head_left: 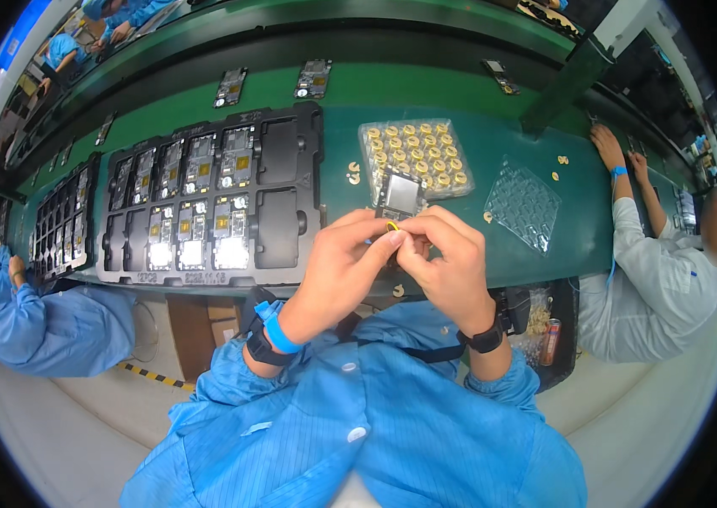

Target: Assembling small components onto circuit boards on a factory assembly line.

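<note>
My left hand (343, 256) and my right hand (450, 252) meet at the table's front edge. Their fingertips pinch a small yellow-and-black round part (392, 226) between them, mostly covered by the fingers. Just beyond the fingertips is a circuit board (401, 193) with a silver shield plate; whether the fingers also touch it I cannot tell. Behind it lies a transparent tray (466, 188) with rows of yellow round parts (417, 142). To the left, a black tray (278, 273) holds several circuit boards (238, 159) in its pockets.
A transparent blister sheet (523, 207) lies right of the parts tray. Small cream scraps (353, 173) dot the green table (341, 127). Along the back, more boards (313, 78) rest on a green strip. A green post (563, 89) rises at right. Co-workers (655, 271) sit on both sides.
</note>
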Demonstrator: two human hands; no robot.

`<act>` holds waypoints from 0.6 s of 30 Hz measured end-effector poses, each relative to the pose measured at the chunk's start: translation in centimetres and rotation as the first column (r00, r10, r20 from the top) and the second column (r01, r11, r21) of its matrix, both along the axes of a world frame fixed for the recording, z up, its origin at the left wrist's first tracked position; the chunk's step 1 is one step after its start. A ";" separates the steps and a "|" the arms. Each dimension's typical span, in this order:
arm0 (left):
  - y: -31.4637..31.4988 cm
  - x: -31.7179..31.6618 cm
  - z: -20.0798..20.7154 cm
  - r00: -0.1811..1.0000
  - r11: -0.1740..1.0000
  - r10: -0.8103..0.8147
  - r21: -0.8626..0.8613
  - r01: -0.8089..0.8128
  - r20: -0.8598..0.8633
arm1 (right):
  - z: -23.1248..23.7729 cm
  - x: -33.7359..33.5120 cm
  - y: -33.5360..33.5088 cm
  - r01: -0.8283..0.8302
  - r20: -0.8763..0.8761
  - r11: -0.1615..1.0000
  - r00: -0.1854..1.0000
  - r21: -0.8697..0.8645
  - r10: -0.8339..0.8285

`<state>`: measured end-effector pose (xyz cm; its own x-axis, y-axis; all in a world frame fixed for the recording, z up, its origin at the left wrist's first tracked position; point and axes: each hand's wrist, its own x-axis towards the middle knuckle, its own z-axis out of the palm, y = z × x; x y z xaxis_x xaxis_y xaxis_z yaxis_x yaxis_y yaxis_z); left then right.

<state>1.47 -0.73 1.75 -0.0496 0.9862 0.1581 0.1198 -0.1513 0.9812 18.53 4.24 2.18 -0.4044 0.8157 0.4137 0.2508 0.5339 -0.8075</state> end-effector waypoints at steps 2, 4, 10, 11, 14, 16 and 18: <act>0.2 -0.7 -0.1 0.998 0.998 -0.056 -0.009 0.056 -0.022 | 0.1 0.3 0.0 -0.035 -0.015 0.999 0.999 0.042 0.035; 0.3 -1.0 -0.1 0.993 0.994 -0.113 -0.018 0.112 -0.042 | 0.2 0.5 0.1 -0.041 -0.012 0.998 0.999 0.043 0.042; 0.1 -1.2 -0.8 0.985 0.984 -0.172 0.039 0.172 -0.006 | 0.1 0.7 -0.3 0.038 -0.062 0.998 0.997 0.042 -0.035; 0.0 -1.5 -0.8 0.982 0.983 -0.177 0.028 0.179 -0.057 | 0.2 0.7 -0.4 0.096 -0.079 0.992 0.993 0.081 -0.090; -0.2 -2.1 -0.7 0.975 0.986 -0.149 0.055 0.160 -0.163 | -0.2 2.1 -0.2 0.326 -0.134 0.934 0.942 0.149 -0.308; -0.4 -2.2 -0.6 0.970 0.986 -0.117 0.095 0.139 -0.212 | -1.1 3.9 -0.4 0.462 -0.149 0.885 0.873 -0.055 -0.465; -0.4 -1.7 -0.5 0.943 0.964 0.076 0.266 0.014 -0.325 | -1.7 6.3 -0.1 0.499 -0.123 0.843 0.841 -0.202 -0.527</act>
<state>-0.25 -1.12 1.28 0.0199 0.9065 0.4218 0.4384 -0.3871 0.8111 24.83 4.10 0.52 0.1531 0.9456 0.2871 0.3078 0.2304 -0.9231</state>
